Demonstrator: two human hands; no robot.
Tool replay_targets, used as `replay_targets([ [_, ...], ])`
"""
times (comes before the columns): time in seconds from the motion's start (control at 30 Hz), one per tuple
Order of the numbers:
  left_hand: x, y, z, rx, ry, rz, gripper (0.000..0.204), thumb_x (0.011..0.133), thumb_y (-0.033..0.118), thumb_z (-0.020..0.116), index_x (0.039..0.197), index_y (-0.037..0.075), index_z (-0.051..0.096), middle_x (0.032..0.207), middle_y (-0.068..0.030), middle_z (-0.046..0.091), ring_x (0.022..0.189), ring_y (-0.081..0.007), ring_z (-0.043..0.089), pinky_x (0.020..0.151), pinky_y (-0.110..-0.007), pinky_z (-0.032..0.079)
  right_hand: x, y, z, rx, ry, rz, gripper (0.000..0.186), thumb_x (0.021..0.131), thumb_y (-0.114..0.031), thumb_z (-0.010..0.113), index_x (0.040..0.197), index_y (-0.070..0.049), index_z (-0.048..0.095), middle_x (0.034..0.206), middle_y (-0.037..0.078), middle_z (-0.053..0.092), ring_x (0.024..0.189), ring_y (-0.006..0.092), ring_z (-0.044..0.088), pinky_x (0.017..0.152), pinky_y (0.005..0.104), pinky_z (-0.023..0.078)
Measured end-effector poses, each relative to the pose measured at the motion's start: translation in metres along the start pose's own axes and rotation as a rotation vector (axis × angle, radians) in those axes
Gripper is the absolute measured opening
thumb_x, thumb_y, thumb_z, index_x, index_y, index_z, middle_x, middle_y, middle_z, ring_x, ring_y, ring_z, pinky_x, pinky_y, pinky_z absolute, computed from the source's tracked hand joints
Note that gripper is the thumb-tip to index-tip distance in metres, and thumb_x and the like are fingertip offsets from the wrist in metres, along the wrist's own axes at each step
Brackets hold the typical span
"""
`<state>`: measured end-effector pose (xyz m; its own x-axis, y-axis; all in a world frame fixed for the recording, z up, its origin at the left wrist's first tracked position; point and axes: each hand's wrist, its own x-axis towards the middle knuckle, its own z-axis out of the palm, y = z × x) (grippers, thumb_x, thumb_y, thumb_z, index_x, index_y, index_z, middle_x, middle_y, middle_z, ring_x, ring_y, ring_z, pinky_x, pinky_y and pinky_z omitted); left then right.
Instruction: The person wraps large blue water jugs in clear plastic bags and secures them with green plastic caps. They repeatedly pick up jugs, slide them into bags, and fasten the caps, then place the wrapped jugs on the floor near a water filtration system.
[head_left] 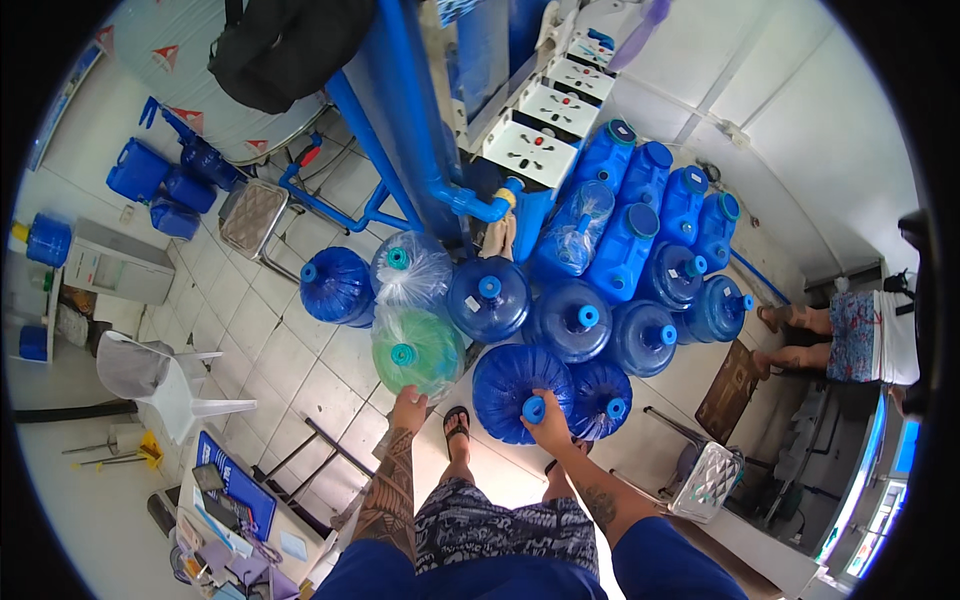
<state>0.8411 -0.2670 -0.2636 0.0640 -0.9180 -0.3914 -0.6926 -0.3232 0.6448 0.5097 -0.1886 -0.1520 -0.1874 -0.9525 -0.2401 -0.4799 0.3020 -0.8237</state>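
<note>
Small white labels (472,303) on blue jugs; red-triangle signs (166,55) on the far wall.

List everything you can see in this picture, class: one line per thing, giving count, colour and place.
Round water bottles: about eight, blue, clustered on the tiled floor.
Green bottle: one, wrapped in clear plastic, front left.
Square jugs: about seven, blue, rear right by the wall.
Pipes: blue, behind the bottles.
Chair: one, white plastic, left.
Stools: two, metal, one rear left, one lower right.
Other person: one, seated far right.
Left hand: on the green bottle.
Right hand: grip at a front blue bottle's cap.
</note>
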Motion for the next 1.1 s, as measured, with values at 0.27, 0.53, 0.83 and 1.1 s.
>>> replay_targets([
  [0.27,0.094,0.038,-0.027,0.338,-0.019,-0.062,0.080,0.084,0.024,0.069,0.151,0.020,0.026,0.151,-0.0245,0.028,0.116,-0.0437,0.054,0.094,-0.046,0.051,0.051,0.029,0.058,-0.347,-0.090,0.281,0.062,0.067,-0.006,0.078,0.120,-0.014,0.048,0.120,0.013,0.054,0.114,0.0370,0.056,0.091,0.0452,0.051],
  [0.53,0.095,0.021,-0.024,0.340,-0.064,0.097,0.051,0.069,0.011,0.077,0.114,0.015,0.051,0.112,-0.0178,0.048,0.088,-0.0429,0.062,0.076,-0.049,0.054,0.068,0.057,0.071,-0.296,-0.172,0.288,0.077,0.069,-0.008,0.079,0.135,-0.014,0.041,0.140,0.015,0.042,0.127,0.0383,0.047,0.101,0.0449,0.047],
  [0.83,-0.037,0.126,-0.116,0.313,0.011,0.292,0.050,0.060,0.019,0.080,0.105,0.013,0.058,0.105,-0.0145,0.050,0.083,-0.0380,0.062,0.071,-0.048,0.053,-0.004,0.002,0.001,-0.046,-0.214,0.331,0.092,0.073,-0.031,0.082,0.146,-0.010,0.031,0.139,0.022,0.045,0.115,0.0364,0.057,0.095,0.0422,0.049],
  [1.1,-0.174,0.290,-0.164,0.140,0.159,0.623,0.041,0.054,0.022,0.079,0.091,0.012,0.065,0.092,-0.0114,0.051,0.085,-0.0320,0.058,0.072,-0.042,0.049,-0.095,-0.036,-0.032,0.226,-0.315,0.399,0.075,0.087,-0.048,0.068,0.143,-0.009,0.038,0.128,0.015,0.059,0.099,0.0252,0.065,0.083,0.0373,0.052],
])
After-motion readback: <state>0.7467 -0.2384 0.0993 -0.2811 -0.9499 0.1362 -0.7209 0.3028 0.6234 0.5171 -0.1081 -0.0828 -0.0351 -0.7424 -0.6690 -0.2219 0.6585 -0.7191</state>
